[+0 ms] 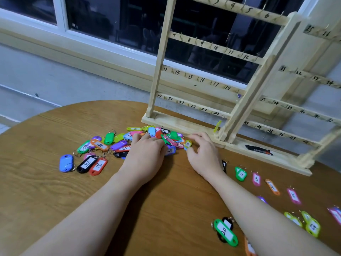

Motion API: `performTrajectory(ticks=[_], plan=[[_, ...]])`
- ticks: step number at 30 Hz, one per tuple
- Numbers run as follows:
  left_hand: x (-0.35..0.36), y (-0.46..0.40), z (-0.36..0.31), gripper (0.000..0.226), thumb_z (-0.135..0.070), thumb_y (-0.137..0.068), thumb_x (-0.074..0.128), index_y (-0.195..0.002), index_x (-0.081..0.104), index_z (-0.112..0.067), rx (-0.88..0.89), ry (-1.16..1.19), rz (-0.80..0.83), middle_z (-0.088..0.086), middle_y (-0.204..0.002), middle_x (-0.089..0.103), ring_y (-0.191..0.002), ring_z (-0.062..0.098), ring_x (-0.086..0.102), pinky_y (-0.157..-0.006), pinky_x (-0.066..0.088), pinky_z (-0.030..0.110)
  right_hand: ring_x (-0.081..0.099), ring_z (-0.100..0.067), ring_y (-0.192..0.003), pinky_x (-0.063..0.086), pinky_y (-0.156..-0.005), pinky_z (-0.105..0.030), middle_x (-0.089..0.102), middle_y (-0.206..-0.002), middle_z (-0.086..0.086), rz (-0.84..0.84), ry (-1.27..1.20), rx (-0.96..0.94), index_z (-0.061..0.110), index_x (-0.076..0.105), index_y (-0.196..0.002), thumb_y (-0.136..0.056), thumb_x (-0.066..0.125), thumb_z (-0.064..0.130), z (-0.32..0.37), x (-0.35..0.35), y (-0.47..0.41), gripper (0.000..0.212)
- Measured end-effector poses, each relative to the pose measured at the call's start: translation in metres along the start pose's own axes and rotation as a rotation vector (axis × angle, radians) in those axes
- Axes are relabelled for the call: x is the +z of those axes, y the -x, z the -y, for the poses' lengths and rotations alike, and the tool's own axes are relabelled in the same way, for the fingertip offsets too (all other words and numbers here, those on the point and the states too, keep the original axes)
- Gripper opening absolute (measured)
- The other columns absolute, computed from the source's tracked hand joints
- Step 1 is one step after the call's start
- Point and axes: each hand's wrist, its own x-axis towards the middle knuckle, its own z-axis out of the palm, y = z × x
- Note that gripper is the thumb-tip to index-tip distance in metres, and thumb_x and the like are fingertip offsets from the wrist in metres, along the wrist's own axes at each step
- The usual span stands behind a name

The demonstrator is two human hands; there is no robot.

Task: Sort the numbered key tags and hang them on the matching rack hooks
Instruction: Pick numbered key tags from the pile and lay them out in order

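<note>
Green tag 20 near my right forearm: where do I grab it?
Pinch the green tag 20 across its long edges from above. It lies flat, label up, partly over a black tag, so lifting by its sides should leave that one behind.

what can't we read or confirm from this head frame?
- Tags under the left hand: numbers hidden by the hand and by the pile overlapping itself.
- Yellow tag at the right hand: number too small to read.
- Rack: top row and right panel cut off by the frame edge.
- Blue tag: no label visible.
</note>
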Motion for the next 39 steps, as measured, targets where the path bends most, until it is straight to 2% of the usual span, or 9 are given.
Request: performTrajectory(ticks=[1,3,6,11,15,21,24,33,39], plan=[[0.0003,-0.0006,0.0005,0.033,-0.031,-0.104,0.041,-0.082,0.063,-0.020,-0.013,0.013,0.008,-0.002,-0.088,0.068,-0.091,0.022,0.047,-0.089,0.028,0.037,0.058,-0.013,-0.087,0.049,-0.082,-0.029,0.052,-0.136,0.023,0.024,-0.011,-0.006,0.032,0.067,-0.124,-0.091,0.055,0.020,-0.0014,-0.0005,-0.0003,0.037],[0.0015,-0.0009,0.0020,0.030,-0.030,-0.103,0.043,-0.085,0.065,-0.020,-0.027,0.043,0.018,-0.003,-0.088,0.068,-0.090,0.020,0.046,-0.089,0.029,0.036,0.060,-0.016,-0.110,0.045,-0.092,-0.027,0.051,-0.144,0.023,0.083,0.012,0.011,0.035,0.066,-0.129,-0.089,0.049,0.009,-0.0027,-0.0018,-0.0010,0.051],[0.0018,-0.0004,0.0043,0.024,-0.032,-0.101,0.047,-0.091,0.068,-0.023,-0.033,0.097,0.042,-0.007,-0.091,0.068,-0.092,0.017,0.047,-0.092,0.030,0.036,0.052,-0.013,-0.130,0.040,-0.105,-0.027,0.055,-0.143,0.020,0.117,0.043,0.022,0.035,0.067,-0.129,-0.091,0.043,0.004,-0.0020,-0.0018,-0.0022,0.055],[-0.0007,-0.0022,0.0048,0.017,-0.033,-0.096,0.057,-0.103,0.069,-0.024,-0.083,0.156,0.044,-0.008,-0.096,0.068,-0.099,0.017,0.052,-0.096,0.028,0.037,0.060,-0.013,-0.107,0.051,-0.086,-0.033,0.058,-0.125,0.021,0.068,0.040,0.000,0.034,0.067,-0.121,-0.101,0.050,0.022,-0.0051,0.0030,-0.0023,0.030],[-0.0007,-0.0029,0.0042,0.012,-0.031,-0.097,0.058,-0.101,0.068,-0.024,-0.123,0.187,0.019,-0.007,-0.091,0.066,-0.098,0.019,0.054,-0.094,0.027,0.037,0.059,-0.015,-0.094,0.050,-0.085,-0.036,0.057,-0.119,0.016,0.064,0.032,0.015,0.031,0.066,-0.119,-0.101,0.057,0.030,-0.0077,0.0049,-0.0047,0.020],[-0.0011,-0.0030,0.0050,0.015,-0.033,-0.098,0.057,-0.099,0.068,-0.024,-0.149,0.215,-0.019,-0.007,-0.090,0.067,-0.095,0.018,0.056,-0.091,0.024,0.034,0.056,-0.007,-0.089,0.052,-0.082,-0.034,0.053,-0.104,0.016,0.014,0.004,-0.001,0.024,0.064,-0.107,-0.099,0.062,0.032,-0.0074,0.0041,-0.0038,0.012],[0.0010,-0.0040,0.0063,0.019,-0.038,-0.100,0.056,-0.097,0.069,-0.024,-0.152,0.235,-0.038,-0.007,-0.087,0.069,-0.091,0.018,0.058,-0.092,0.026,0.035,0.056,-0.010,-0.084,0.052,-0.079,-0.036,0.051,-0.100,0.015,-0.006,0.013,-0.015,0.023,0.065,-0.098,-0.099,0.061,0.033,-0.0067,0.0057,-0.0035,0.011],[0.0032,-0.0052,0.0084,0.018,-0.035,-0.100,0.056,-0.097,0.070,-0.024,-0.171,0.273,-0.082,-0.005,-0.086,0.070,-0.086,0.020,0.060,-0.093,0.031,0.039,0.053,-0.004,-0.076,0.050,-0.070,-0.032,0.057,-0.082,0.016,-0.051,-0.059,-0.052,0.022,0.068,-0.091,-0.099,0.060,0.024,-0.0095,0.0075,-0.0047,0.011],[0.0049,-0.0023,0.0072,0.019,-0.034,-0.100,0.054,-0.098,0.069,-0.023,-0.102,0.158,-0.141,-0.002,-0.083,0.067,-0.087,0.020,0.056,-0.087,0.024,0.035,0.054,-0.008,-0.063,0.050,-0.063,-0.028,0.059,-0.069,0.011,-0.069,-0.105,-0.031,0.022,0.064,-0.090,-0.101,0.058,0.025,-0.0061,0.0050,-0.0014,0.013]])
